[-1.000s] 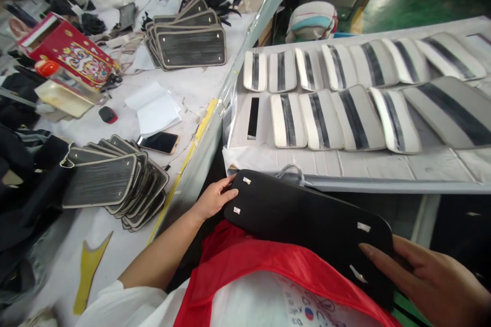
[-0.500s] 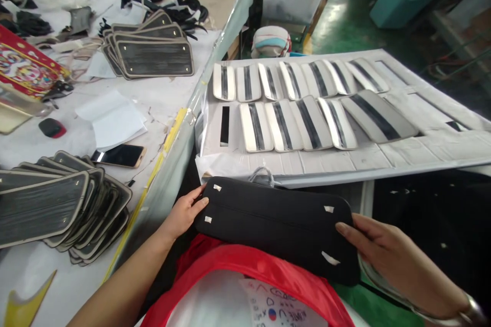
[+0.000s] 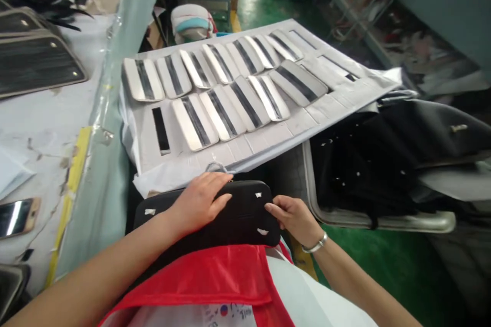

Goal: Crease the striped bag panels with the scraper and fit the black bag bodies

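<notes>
Fingers of the right hand [image 3: 294, 216] pinch one end of a flat, round-cornered black panel [image 3: 243, 212], apparently to steady it; the left hand [image 3: 201, 199] lies over its upper edge (clamped or not, I cannot tell). Pale, black-striped rectangles [image 3: 245, 104] lie beyond.

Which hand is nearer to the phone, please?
Left. The left hand is at the upper edge of the black piece, right of the phone; the right hand is farther right, holding that piece's end.
</notes>
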### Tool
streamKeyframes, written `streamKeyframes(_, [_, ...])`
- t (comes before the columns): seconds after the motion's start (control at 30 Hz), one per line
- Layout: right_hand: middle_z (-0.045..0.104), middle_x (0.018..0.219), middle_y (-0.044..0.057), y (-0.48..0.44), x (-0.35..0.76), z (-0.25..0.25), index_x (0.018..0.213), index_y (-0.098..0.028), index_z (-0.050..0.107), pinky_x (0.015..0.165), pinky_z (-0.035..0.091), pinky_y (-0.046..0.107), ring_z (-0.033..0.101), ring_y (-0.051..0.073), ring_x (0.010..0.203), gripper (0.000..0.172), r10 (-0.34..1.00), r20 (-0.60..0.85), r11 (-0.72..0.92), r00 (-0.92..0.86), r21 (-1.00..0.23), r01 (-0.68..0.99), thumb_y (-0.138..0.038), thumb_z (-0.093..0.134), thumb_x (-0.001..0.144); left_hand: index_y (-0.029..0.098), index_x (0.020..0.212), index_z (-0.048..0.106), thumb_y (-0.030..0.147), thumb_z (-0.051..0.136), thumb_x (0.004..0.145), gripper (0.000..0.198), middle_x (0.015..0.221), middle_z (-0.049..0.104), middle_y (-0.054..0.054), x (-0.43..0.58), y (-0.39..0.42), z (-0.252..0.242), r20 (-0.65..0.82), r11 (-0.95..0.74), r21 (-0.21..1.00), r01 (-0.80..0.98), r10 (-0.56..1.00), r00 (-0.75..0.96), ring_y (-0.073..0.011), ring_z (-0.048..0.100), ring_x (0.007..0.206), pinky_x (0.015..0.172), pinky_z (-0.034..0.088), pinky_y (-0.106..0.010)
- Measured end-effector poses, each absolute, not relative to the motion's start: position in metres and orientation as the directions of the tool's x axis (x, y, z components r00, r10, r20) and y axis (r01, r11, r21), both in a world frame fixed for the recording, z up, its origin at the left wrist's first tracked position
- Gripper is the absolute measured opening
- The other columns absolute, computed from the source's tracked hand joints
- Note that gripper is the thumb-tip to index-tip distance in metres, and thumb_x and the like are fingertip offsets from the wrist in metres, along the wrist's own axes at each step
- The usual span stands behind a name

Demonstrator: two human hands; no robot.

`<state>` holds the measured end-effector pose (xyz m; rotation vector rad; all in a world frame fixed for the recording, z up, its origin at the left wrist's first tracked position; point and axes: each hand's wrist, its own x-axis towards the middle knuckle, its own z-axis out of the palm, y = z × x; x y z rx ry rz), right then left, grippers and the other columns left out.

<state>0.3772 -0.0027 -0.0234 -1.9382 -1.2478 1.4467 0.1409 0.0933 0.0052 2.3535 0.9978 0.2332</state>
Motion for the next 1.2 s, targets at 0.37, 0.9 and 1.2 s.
streamKeyframes(0.37, [0.050, 0.054, -0.002, -0.006, 0.380, -0.013, 0.060, -0.019, 0.052, 0.048, 0.027, 0.022, 0.042, 0.009, 0.050, 0.034, 0.900, -0.425, -0.388, 0.101, -0.670, 0.633, -0.039, 0.043, 0.087, 0.017, 0.068, 0.062, 0.029, 0.055, 0.080, 0.018, 0.071, 0.059, -0.001, 0.228, 0.113, -0.013, -0.284, -0.378, 0.704, 0.601, 0.626, 0.726, -0.0137, 0.055, 0.069, 0.064, 0.042, -0.025])
streamKeyframes(0.9, [0.056, 0.053, 0.000, 0.003, 0.383, -0.018, 0.056, -0.019, 0.050, 0.049, 0.023, 0.025, 0.047, 0.011, 0.048, 0.037, 0.913, -0.394, -0.320, 0.110, -0.521, 0.791, -0.039, 0.045, 0.087, 0.017, 0.065, 0.056, 0.028, 0.053, 0.081, 0.020, 0.069, 0.054, -0.001, 0.238, 0.107, -0.016, -0.238, -0.425, 0.616, 0.663, 0.702, 0.671, -0.0147, 0.052, 0.068, 0.064, 0.039, -0.028])
streamKeyframes(1.2, [0.061, 0.057, 0.004, -0.015, 0.381, -0.011, 0.060, -0.019, 0.059, 0.050, 0.023, 0.026, 0.053, 0.014, 0.053, 0.036, 0.887, -0.444, -0.326, 0.128, -0.405, 0.854, -0.044, 0.047, 0.084, 0.017, 0.069, 0.054, 0.028, 0.053, 0.084, 0.018, 0.073, 0.054, -0.002, 0.239, 0.095, -0.020, -0.153, -0.529, 0.489, 0.694, 0.731, 0.665, -0.0167, 0.051, 0.072, 0.069, 0.039, -0.030])
